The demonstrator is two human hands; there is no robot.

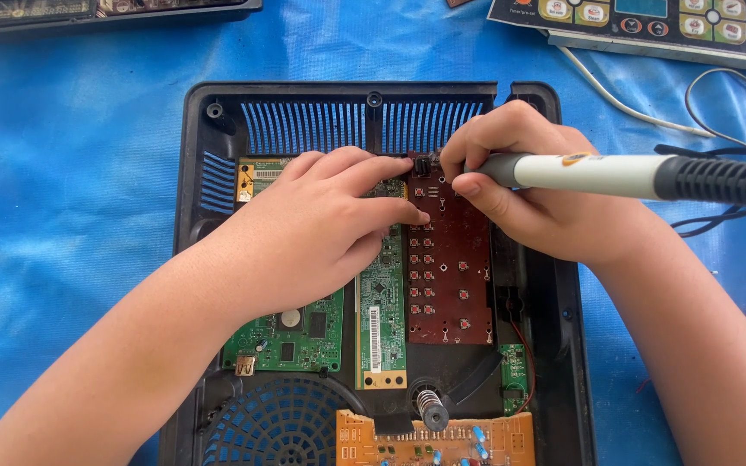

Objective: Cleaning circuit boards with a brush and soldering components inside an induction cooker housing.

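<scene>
My right hand (pixel 533 185) is wrapped tight around the soldering iron (pixel 641 177) — tip at the top edge of the red-brown board (pixel 451 276). Left hand (pixel 321 229) lies open, fingers pinning that board inside the black casing (pixel 192 173).

head view | worn on the head, looks steeply down | close over open black casing (pixel 218 95) on blue sheet (pixel 62 216) | single view

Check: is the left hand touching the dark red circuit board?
Touching. The head view shows the left hand with fingertips pressed on the left edge of the dark red circuit board.
</scene>
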